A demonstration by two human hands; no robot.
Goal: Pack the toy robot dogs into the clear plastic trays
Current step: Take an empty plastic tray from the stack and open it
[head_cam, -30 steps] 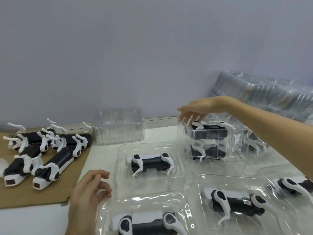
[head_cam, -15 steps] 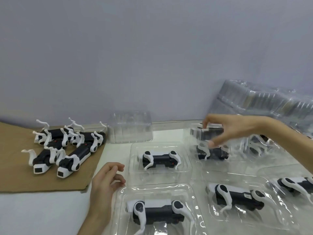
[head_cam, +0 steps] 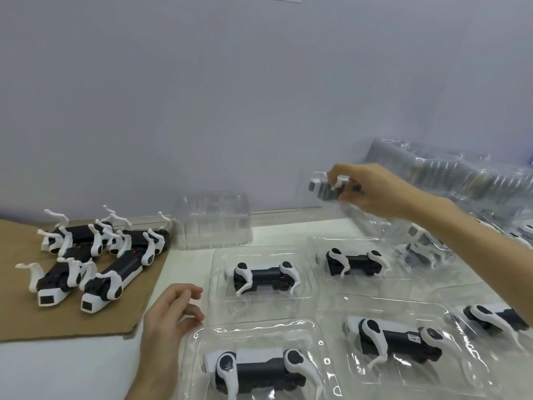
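Head view. The right hand [head_cam: 366,192] is up over the back of the white table [head_cam: 72,373], fingers curled over and thumb under the held dog [head_cam: 324,190]. Its long axis runs left to right, dipping a little to the right, with a square grey end pointing left. It is badly blurred. A smear of clear plastic hangs around and below it, and I cannot tell whether film sits between fingers and toy. The left hand [head_cam: 170,316] rests on the table with fingers loosely curled and grips nothing, just beside the left rim of the near tray [head_cam: 199,333]. The packed dogs lie on their sides, long axes left to right, one per glossy moulded tray: near dog [head_cam: 256,368], centre dog [head_cam: 264,277], back dog [head_cam: 356,262] and right dog [head_cam: 395,339]. Bodies are matt black with white rounded legs and black hip discs. On the near and right dogs the white block end faces left. A further dog [head_cam: 496,316] at the right is cut off by the forearm, and another tray [head_cam: 424,251] behind the arm is hard to read. The loose dogs [head_cam: 95,255] are heaped legs-up on a brown cardboard sheet [head_cam: 57,321] at left, the front two set diagonally with square faces toward the camera. An upturned tray [head_cam: 212,220] stands by the wall. A stack of trays [head_cam: 461,174] leans at back right, its outlines murky.
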